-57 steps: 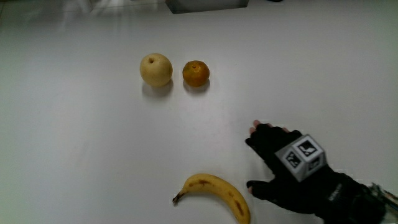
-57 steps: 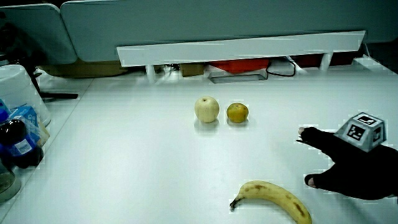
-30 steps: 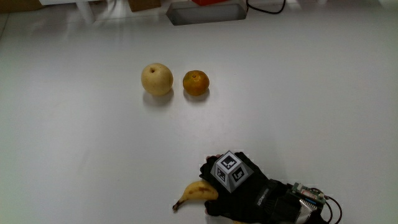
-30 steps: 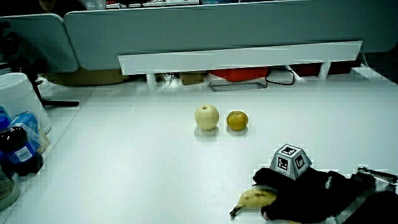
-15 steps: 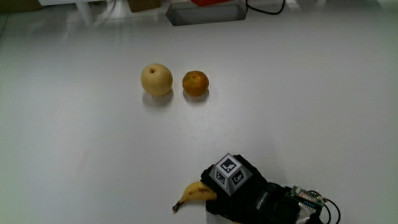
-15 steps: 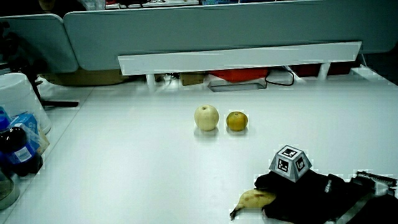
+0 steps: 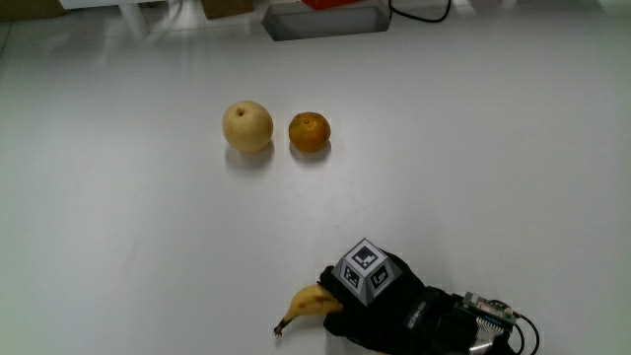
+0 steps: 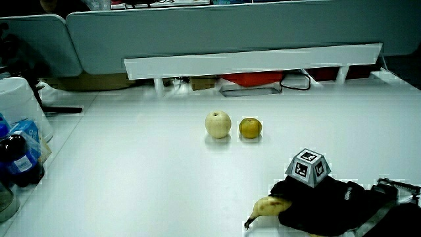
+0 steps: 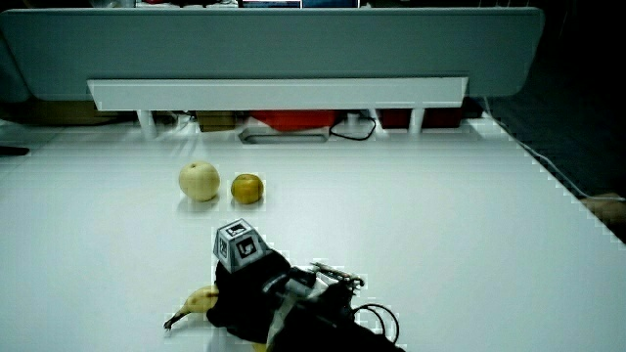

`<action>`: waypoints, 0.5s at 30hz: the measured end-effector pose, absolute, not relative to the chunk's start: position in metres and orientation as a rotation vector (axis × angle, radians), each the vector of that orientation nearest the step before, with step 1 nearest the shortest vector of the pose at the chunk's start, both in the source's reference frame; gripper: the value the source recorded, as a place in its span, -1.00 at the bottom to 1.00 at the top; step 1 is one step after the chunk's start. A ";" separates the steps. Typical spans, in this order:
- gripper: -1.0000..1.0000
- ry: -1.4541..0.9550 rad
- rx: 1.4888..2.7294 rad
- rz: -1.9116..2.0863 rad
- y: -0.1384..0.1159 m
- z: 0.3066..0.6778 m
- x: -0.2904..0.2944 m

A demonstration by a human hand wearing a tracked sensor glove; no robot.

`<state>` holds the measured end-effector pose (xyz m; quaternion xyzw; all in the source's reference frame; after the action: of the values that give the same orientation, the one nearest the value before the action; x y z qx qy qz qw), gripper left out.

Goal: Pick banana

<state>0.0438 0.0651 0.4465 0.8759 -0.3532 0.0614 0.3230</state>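
The hand [image 7: 380, 306] lies over the banana [image 7: 308, 307], fingers wrapped around its thick part, only the stem end showing, near the table's edge. A loose grip could let it slip on lifting. The pear [image 7: 247, 126] and orange [image 7: 310, 131] sit well apart, farther from the person.

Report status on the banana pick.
Black-gloved hand clamped on curved yellow banana, stem end showing. Banana low at the table. Pale round apple and orange tangerine apart, no obstruction.

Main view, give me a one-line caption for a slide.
Gloved hand closed over a banana at the table's near edge, with a pear and an orange side by side farther away.
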 end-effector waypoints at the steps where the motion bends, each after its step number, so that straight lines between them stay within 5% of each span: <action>1: 1.00 -0.924 2.302 0.159 0.063 0.446 0.044; 15: 1.00 -0.848 2.487 0.247 0.007 0.403 0.061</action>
<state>0.0612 0.0074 0.4035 0.9128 -0.3111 0.0906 0.2485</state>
